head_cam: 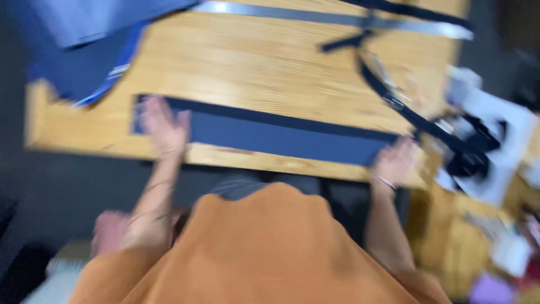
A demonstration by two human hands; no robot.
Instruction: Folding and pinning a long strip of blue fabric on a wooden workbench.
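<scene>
Dark navy fabric strip (281, 138) lies flat along the near edge of the wooden table (253, 62). Head view, blurred: left hand (163, 126) flat on its left end, fingers spread; right hand (396, 160) on the right end, fingers unclear. Looks light, limp, probably slides; hold at the ends.

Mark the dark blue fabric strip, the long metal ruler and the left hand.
dark blue fabric strip (281, 138), head view, middle of the strip.
long metal ruler (292, 13), head view, mid-length of the blade.
left hand (163, 126), head view, back of the hand.
</scene>
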